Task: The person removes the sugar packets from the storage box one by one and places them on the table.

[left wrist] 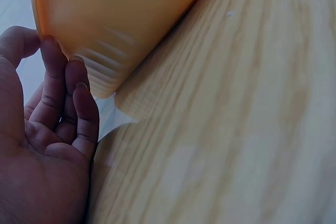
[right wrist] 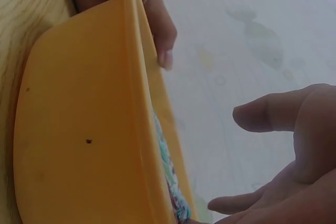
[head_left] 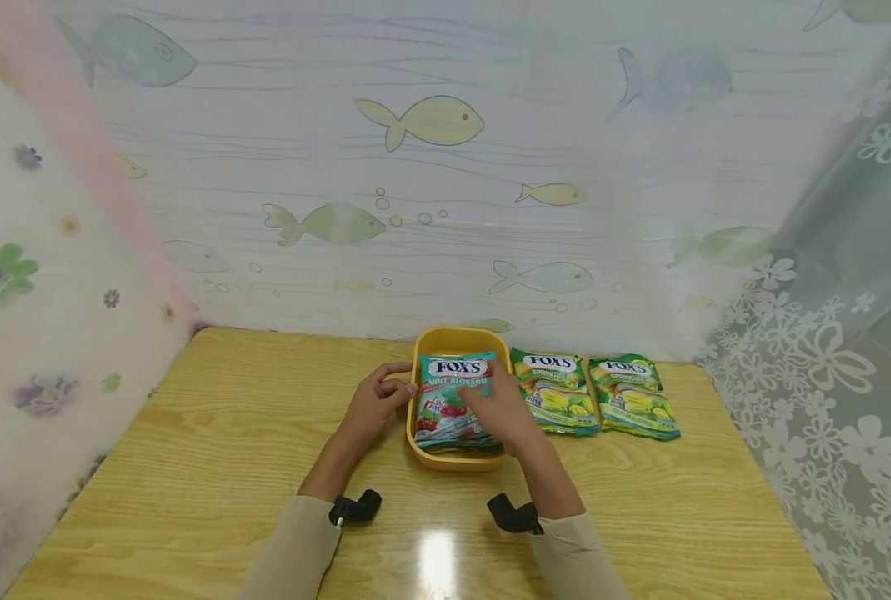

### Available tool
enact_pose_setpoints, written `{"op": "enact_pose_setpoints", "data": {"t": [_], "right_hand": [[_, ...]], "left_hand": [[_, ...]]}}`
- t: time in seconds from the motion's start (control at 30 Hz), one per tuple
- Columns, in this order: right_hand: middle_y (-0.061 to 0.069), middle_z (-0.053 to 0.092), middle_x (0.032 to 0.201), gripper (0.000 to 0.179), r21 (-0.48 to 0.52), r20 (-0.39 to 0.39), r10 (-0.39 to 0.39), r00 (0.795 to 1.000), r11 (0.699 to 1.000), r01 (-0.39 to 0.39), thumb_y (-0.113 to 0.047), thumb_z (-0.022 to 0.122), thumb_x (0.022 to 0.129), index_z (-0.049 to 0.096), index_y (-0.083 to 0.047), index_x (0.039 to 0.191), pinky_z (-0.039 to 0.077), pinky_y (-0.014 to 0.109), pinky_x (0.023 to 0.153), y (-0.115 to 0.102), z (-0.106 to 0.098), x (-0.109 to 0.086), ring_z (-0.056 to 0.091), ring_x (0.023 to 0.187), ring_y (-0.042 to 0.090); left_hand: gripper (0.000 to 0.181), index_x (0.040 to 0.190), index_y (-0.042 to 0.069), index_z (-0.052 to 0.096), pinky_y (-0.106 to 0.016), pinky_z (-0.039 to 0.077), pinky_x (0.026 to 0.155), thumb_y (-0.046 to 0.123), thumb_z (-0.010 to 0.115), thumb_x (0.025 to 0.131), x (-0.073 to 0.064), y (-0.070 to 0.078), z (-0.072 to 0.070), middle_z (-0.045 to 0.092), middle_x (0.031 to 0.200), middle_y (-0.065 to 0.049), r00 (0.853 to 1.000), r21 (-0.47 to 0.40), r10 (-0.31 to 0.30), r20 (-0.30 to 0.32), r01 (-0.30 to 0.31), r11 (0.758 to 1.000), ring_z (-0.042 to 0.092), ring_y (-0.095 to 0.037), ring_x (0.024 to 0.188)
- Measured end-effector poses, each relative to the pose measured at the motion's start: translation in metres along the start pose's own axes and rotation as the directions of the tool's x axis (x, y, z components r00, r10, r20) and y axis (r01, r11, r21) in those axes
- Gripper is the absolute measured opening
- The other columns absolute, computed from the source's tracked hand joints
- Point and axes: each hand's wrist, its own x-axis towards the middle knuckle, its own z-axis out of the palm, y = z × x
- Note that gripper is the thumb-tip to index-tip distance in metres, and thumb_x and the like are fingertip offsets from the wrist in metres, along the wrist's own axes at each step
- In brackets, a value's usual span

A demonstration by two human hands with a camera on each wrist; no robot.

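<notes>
A yellow-orange plastic tub (head_left: 456,463) stands on the wooden table, with a teal Fox's Mint Blossom candy bag (head_left: 445,412) lying face up inside it. My left hand (head_left: 372,406) pinches the tub's left rim, thumb over the edge and fingers against the outer wall, as the left wrist view shows at the tub's side (left wrist: 131,9). Over the right part of the bag is my right hand (head_left: 503,412). In the right wrist view its thumb (right wrist: 268,113) is spread from the fingers, and a fingertip reaches the bag's edge; other contact is hidden.
Two green Fox's Spring Tea candy bags, one (head_left: 553,392) close beside the tub and another (head_left: 633,396) farther right, lie on the wooden table (head_left: 265,433). A fish-printed curtain (head_left: 430,275) hangs behind the table's back edge. Floral sheets flank both sides.
</notes>
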Motion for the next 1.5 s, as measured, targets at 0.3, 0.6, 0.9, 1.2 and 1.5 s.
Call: {"op": "enact_pose_setpoints", "data": {"t": [0.3, 0.6, 0.9, 1.2, 1.5], "right_hand": [[0.031, 0.035, 0.160, 0.075, 0.087, -0.030, 0.037, 0.999, 0.996, -0.034, -0.026, 0.059, 0.108, 0.022, 0.008, 0.163, 0.044, 0.057, 0.103, 0.001, -0.005, 0.001, 0.047, 0.133, 0.043], [0.033, 0.033, 0.164, 0.079, 0.177, -0.044, 0.117, 0.992, 0.978, -0.108, -0.026, 0.060, 0.107, 0.020, 0.013, 0.163, 0.037, 0.063, 0.117, 0.006, -0.005, 0.008, 0.040, 0.148, 0.048], [0.033, 0.032, 0.164, 0.074, 0.316, 0.009, 0.079, 0.997, 0.946, -0.078, -0.021, 0.056, 0.109, 0.018, 0.014, 0.162, 0.035, 0.061, 0.119, 0.009, -0.008, 0.011, 0.038, 0.149, 0.048], [0.032, 0.032, 0.165, 0.075, 0.325, -0.014, 0.099, 0.995, 0.942, -0.089, -0.021, 0.059, 0.108, 0.020, 0.014, 0.163, 0.036, 0.058, 0.119, 0.011, -0.005, 0.015, 0.039, 0.148, 0.045], [0.030, 0.031, 0.165, 0.074, 0.391, 0.017, 0.084, 0.996, 0.917, -0.084, -0.018, 0.057, 0.108, 0.017, 0.008, 0.165, 0.036, 0.059, 0.118, 0.014, -0.004, 0.017, 0.041, 0.146, 0.046]], "left_hand": [[0.041, 0.145, 0.014, 0.059, -0.029, 0.048, 0.078, 0.022, 0.069, 0.106, 0.000, -0.003, -0.001, 0.071, 0.089, -0.007, 1.000, 0.017, -0.005, -0.010, 0.005, 1.000, 0.057, -0.020, 0.081], [0.041, 0.145, 0.014, 0.059, -0.029, 0.048, 0.076, 0.023, 0.068, 0.106, 0.000, -0.003, -0.002, 0.070, 0.087, -0.007, 1.000, 0.002, -0.006, -0.013, 0.006, 1.000, 0.056, -0.020, 0.078], [0.042, 0.146, 0.013, 0.058, -0.030, 0.048, 0.076, 0.023, 0.068, 0.107, 0.000, -0.002, -0.001, 0.070, 0.087, -0.008, 1.000, -0.006, 0.000, -0.004, 0.000, 1.000, 0.056, -0.022, 0.077], [0.041, 0.146, 0.013, 0.059, -0.031, 0.049, 0.076, 0.022, 0.068, 0.107, 0.001, -0.003, -0.001, 0.071, 0.087, -0.008, 1.000, 0.002, 0.011, -0.001, -0.011, 1.000, 0.057, -0.023, 0.078], [0.042, 0.146, 0.014, 0.058, -0.030, 0.048, 0.076, 0.023, 0.068, 0.107, 0.001, -0.003, 0.000, 0.070, 0.086, -0.007, 1.000, -0.010, 0.007, -0.004, -0.007, 1.000, 0.056, -0.022, 0.078]]}}
